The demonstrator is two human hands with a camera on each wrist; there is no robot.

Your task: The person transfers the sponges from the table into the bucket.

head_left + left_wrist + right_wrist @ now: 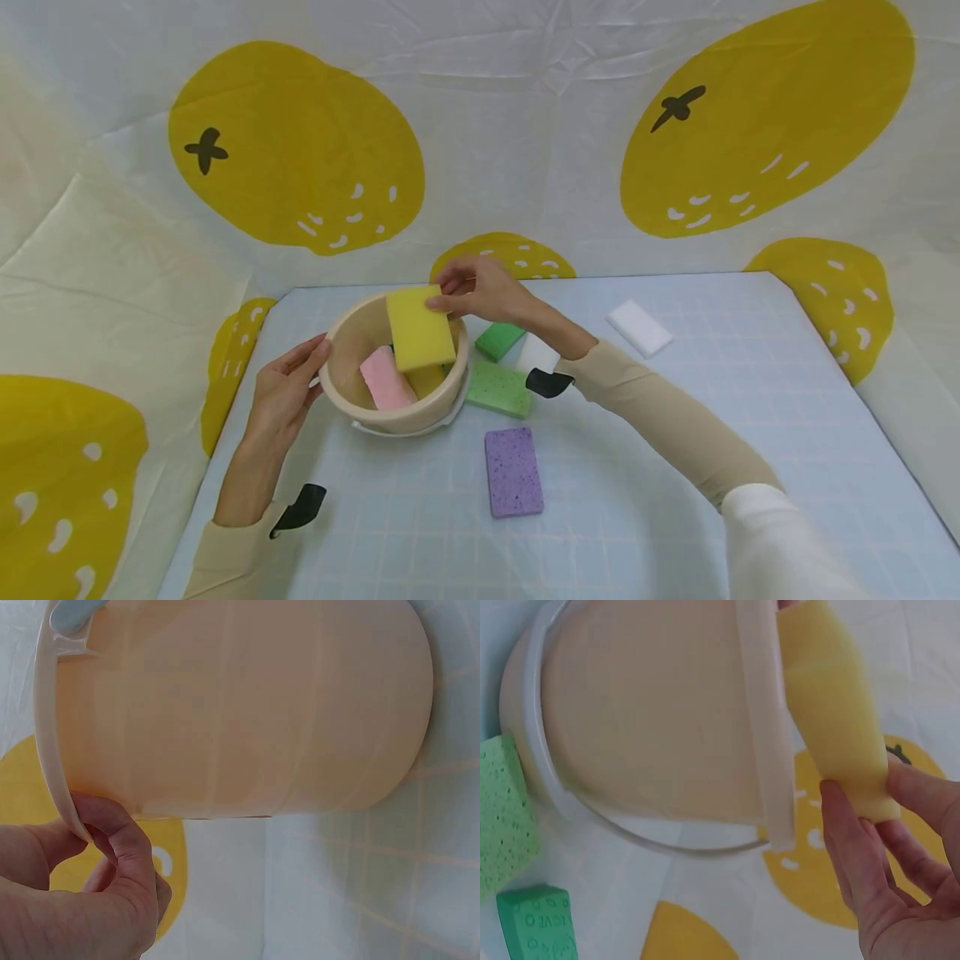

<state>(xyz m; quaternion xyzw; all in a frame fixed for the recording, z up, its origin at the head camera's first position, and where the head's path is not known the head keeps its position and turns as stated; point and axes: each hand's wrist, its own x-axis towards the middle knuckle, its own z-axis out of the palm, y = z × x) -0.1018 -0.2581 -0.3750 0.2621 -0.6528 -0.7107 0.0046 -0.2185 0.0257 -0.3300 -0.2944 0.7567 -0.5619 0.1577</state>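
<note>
A cream bucket (431, 414) stands at the left of the table, its pale handle hanging down round the front. My left hand (281, 387) pinches the bucket's rim at its left side; the left wrist view shows thumb and fingers (124, 840) meeting over the rim. Over the bucket's mouth, my right hand (487, 290) pinches a yellow sponge (420, 329) by its right edge. In the right wrist view the yellow sponge (840, 712) sticks out past the rim. Inside the bucket lie a pink sponge (386, 379) and a darker yellow sponge (426, 381).
Right of the bucket lie a dark green sponge (500, 340), a speckled light green sponge (498, 390) and a white sponge (536, 354) partly under the right forearm. A purple sponge (513, 472) lies nearer the front. Another white sponge (640, 327) is at the back right.
</note>
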